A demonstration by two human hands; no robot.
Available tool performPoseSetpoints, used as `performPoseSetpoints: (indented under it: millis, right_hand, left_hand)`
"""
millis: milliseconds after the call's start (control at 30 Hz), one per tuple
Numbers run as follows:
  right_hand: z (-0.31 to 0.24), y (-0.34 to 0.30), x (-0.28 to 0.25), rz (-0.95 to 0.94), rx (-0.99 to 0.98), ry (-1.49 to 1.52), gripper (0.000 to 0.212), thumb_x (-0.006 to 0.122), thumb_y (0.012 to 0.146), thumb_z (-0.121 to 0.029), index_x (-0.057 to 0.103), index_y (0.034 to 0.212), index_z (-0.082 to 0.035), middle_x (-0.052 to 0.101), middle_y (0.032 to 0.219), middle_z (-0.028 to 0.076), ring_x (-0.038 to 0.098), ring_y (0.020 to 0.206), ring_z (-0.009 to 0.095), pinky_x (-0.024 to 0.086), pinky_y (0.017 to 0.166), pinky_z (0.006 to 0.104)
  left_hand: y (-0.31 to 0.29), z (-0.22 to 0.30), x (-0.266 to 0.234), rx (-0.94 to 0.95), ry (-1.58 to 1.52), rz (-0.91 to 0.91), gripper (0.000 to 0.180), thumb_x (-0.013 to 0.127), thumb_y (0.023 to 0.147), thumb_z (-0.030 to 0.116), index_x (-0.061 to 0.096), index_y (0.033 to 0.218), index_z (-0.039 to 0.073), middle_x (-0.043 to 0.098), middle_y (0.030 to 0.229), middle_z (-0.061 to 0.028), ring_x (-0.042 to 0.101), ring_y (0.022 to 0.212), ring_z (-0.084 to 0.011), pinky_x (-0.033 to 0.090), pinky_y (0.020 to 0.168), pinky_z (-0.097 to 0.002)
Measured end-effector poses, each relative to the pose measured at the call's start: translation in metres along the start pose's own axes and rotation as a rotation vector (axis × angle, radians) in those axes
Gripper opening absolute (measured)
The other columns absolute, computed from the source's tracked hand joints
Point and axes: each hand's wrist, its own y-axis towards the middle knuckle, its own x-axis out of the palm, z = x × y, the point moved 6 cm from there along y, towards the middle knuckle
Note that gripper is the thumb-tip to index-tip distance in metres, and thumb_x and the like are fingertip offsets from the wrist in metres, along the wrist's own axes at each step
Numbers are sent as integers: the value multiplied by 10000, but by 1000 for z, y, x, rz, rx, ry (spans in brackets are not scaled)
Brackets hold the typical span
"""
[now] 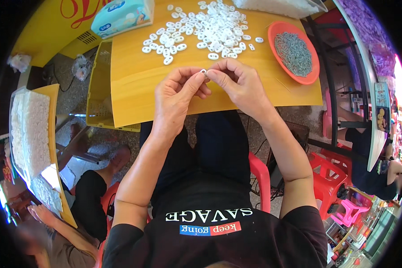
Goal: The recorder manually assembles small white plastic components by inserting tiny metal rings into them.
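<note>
Over the front part of the yellow table, both my hands meet fingertip to fingertip. My left hand [175, 91] is closed, thumb and index finger pinching a small white plastic piece [203, 71] with a round hole showing. My right hand [242, 87] is closed too, its thumb and index fingertip on the same piece from the right. Fingers cover most of it. Just beyond lies a loose pile of white oval two-hole plastic pieces [221, 31]. An orange-red bowl [314, 73] to the right holds many small grey metal parts [293, 54], screw-like but too small to tell.
A blue tissue pack [123, 17] stands at the table's [138, 96] far left. A clear bag of white pieces [281, 6] lies at the back right. A thin stick [283, 85] is near the bowl. Left, a yellow crate [98, 85] stands below; another person's hand [42, 214] shows.
</note>
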Motion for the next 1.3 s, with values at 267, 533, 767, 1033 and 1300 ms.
performPoseSetpoints:
  millis: [267, 533, 767, 1033, 1300]
  right_hand:
    - [-7, -2, -87, 364, -112, -457, 152, 650, 883, -128, 677, 967, -5, 675, 842, 48, 540, 657, 74, 448, 613, 234]
    - [-28, -3, -91, 227, -146, -776, 132, 644, 860, -86, 661, 954, 6, 651, 845, 124, 599, 667, 223, 483, 638, 310]
    - [-10, -7, -63, 123, -201, -790, 127, 669, 843, -101, 656, 941, -21, 644, 880, 120, 638, 746, 286, 498, 653, 358]
    - [-9, -8, -56, 118, -225, -856, 118, 674, 837, -115, 632, 922, -46, 630, 872, 104, 649, 753, 296, 509, 638, 379]
    - [-9, -12, -46, 126, -345, -864, 113, 665, 845, -140, 627, 924, -68, 596, 846, 92, 628, 699, 301, 501, 579, 385]
  left_hand:
    - [2, -4, 0, 54, 13, -32, 147, 607, 936, 106, 590, 1005, -22, 657, 906, -95, 625, 739, -128, 505, 679, -249]
    - [2, -3, -4, 50, -17, -29, 139, 600, 939, 103, 590, 1005, -19, 651, 904, -91, 620, 744, -125, 500, 686, -249]
    - [2, -4, -4, 61, -13, -55, 131, 596, 941, 99, 583, 1006, -15, 647, 904, -87, 615, 753, -120, 498, 692, -248]
    - [2, -4, -3, 55, -15, -54, 127, 595, 940, 92, 579, 1009, -14, 645, 906, -86, 613, 755, -120, 497, 694, -248]
    - [0, -4, -1, 53, 11, -42, 119, 576, 947, 77, 566, 1026, -10, 641, 928, -85, 608, 759, -121, 497, 693, -251]
